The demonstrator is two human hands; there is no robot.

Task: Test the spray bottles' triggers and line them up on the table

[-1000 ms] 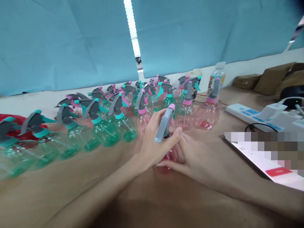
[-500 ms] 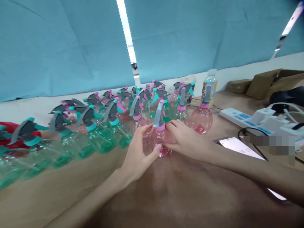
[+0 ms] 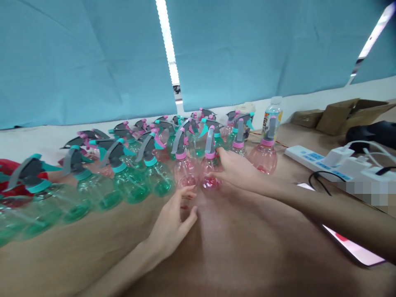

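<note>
A clear pink spray bottle (image 3: 210, 175) with a grey trigger and pink collar stands upright on the wooden table. My right hand (image 3: 230, 169) grips its right side, thumb in front and fingers reaching behind. Just left of it is another pink spray bottle (image 3: 185, 171). My left hand (image 3: 173, 218) hangs in front of these two, fingers curved and apart, holding nothing. A row of green spray bottles (image 3: 131, 183) runs off to the left, with more pink and green ones behind. Farther right stands a rounder pink spray bottle (image 3: 263, 159).
At right lie a white power strip (image 3: 309, 159) with chargers and cables, and a phone (image 3: 355, 249) partly under my right forearm. Behind are a labelled drink bottle (image 3: 274, 113), cardboard boxes (image 3: 337, 117) and a blue curtain (image 3: 235, 49). A red item (image 3: 10, 173) sits far left.
The pink spray bottle has moved away from me, into line beside the other pink one. My left hand has let go and drawn back toward me; my right hand stays on the bottle.
</note>
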